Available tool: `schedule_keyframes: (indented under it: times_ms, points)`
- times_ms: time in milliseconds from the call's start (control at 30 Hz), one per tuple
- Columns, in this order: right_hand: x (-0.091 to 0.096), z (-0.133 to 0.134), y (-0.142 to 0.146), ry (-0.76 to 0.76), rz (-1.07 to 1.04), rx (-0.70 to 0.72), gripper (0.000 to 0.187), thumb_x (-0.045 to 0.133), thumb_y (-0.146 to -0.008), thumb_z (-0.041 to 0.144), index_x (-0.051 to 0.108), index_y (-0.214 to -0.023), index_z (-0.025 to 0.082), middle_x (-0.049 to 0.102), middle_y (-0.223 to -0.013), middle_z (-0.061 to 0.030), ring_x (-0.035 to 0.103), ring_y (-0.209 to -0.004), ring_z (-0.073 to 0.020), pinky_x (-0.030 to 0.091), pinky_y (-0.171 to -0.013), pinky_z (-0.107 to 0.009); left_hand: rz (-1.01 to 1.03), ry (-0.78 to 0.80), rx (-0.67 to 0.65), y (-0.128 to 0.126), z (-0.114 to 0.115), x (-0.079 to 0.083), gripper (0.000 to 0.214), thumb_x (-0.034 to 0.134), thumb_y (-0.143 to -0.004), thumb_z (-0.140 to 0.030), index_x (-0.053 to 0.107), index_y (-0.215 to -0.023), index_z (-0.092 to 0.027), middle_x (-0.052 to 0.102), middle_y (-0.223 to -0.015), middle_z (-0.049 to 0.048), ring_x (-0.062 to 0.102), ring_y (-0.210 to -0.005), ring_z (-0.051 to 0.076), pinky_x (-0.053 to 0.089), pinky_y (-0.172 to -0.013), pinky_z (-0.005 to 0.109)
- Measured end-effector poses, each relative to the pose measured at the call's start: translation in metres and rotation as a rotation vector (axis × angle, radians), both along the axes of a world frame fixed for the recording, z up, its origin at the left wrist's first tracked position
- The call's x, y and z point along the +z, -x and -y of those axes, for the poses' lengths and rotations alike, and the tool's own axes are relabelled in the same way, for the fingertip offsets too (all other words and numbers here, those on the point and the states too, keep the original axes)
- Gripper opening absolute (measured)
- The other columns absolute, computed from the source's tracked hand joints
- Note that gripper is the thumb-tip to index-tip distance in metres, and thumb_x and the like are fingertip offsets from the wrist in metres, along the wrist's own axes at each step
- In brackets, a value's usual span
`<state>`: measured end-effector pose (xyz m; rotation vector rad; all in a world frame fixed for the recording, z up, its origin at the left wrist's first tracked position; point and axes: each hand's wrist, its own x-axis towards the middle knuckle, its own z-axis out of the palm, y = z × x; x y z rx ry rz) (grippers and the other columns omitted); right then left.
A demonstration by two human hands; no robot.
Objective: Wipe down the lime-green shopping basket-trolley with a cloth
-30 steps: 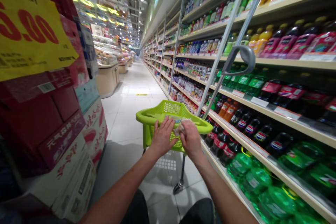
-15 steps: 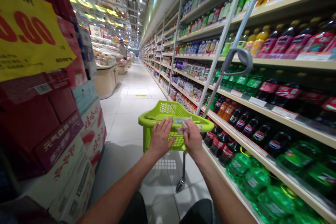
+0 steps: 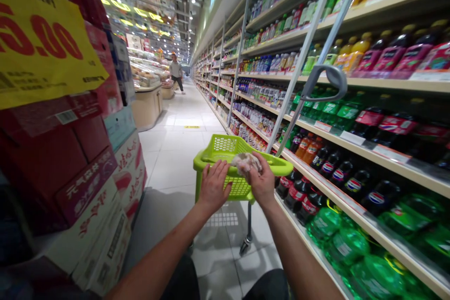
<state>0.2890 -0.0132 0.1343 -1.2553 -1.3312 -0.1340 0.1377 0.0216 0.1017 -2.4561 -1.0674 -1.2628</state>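
A lime-green wheeled shopping basket (image 3: 201, 163) with perforated walls stands on the tiled floor before me. My left hand (image 3: 213, 188) lies over its near rim, with fingers stretched out and no object in them. A crumpled, dirty whitish cloth (image 3: 245, 163) is bunched in my right hand (image 3: 263, 183), whose fingers are closed on it. The cloth is at the basket's near rim, right of my left hand. Beyond my right hand, a grey loop handle (image 3: 324, 83) tops a metal rod that slants down behind the basket's right end.
Shelves (image 3: 337, 136) of bottled drinks line the right side close by. Stacked drink cartons (image 3: 101, 215) with a yellow price sign (image 3: 45, 42) stand at left. Farther along the aisle are a wooden display counter (image 3: 147, 105) and a walking person (image 3: 176, 73).
My right hand and the cloth have shifted slightly left along the rim, and more of the cloth shows. My left hand stays on the rim. A person has come into clearer view down the aisle.
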Motion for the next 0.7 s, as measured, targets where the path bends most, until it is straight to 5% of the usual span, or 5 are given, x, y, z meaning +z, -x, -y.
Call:
schedule_keyframes:
  times_ms: [167,333,433,567,700]
  points:
    - [0.009,-0.018,0.011,0.115,0.332,-0.161,0.030,0.045,-0.075,0.019,0.058,-0.102,0.015,0.060,-0.105,-0.0099,0.051,-0.101,-0.0229,0.038,-0.090,-0.040,0.007,-0.051,-0.021,0.002,0.001,-0.002,0.040,0.047,-0.078,-0.024,0.049,-0.116,-0.014,0.055,-0.121,0.0093,0.045,-0.116,0.023,0.023,-0.100,0.042]
    - [-0.001,-0.015,0.007,0.136,0.620,-0.031,0.036,0.050,-0.075,0.025,0.054,-0.109,0.015,0.054,-0.117,-0.0121,0.045,-0.110,-0.0237,0.035,-0.094,-0.040,0.062,-0.115,-0.003,0.007,-0.003,-0.005,0.038,0.047,-0.077,-0.021,0.050,-0.114,-0.013,0.058,-0.117,0.0101,0.048,-0.114,0.023,0.022,-0.100,0.041]
    - [-0.011,-0.005,-0.028,0.110,0.561,-0.093,0.033,0.044,-0.075,0.019,0.056,-0.106,0.017,0.057,-0.112,-0.0090,0.047,-0.108,-0.0222,0.035,-0.095,-0.042,0.038,-0.119,-0.006,0.013,-0.007,-0.006,0.039,0.046,-0.077,-0.019,0.049,-0.116,-0.014,0.057,-0.119,0.0091,0.046,-0.115,0.022,0.021,-0.101,0.042]
    - [-0.023,0.003,-0.079,0.067,0.260,-0.370,0.035,0.036,-0.077,0.021,0.056,-0.105,0.015,0.059,-0.104,-0.0101,0.051,-0.103,-0.0225,0.038,-0.092,-0.045,0.055,-0.095,-0.004,0.014,-0.007,-0.006,0.040,0.046,-0.076,-0.019,0.049,-0.115,-0.015,0.057,-0.119,0.0094,0.045,-0.116,0.023,0.019,-0.103,0.043]
    - [-0.027,0.000,-0.045,0.003,0.308,-0.241,0.038,0.036,-0.077,0.016,0.053,-0.110,0.015,0.054,-0.115,-0.0110,0.045,-0.113,-0.0210,0.036,-0.097,-0.044,0.099,-0.068,0.014,0.010,-0.004,-0.006,0.042,0.048,-0.074,-0.023,0.050,-0.115,-0.014,0.056,-0.118,0.0113,0.045,-0.116,0.025,0.017,-0.104,0.047]
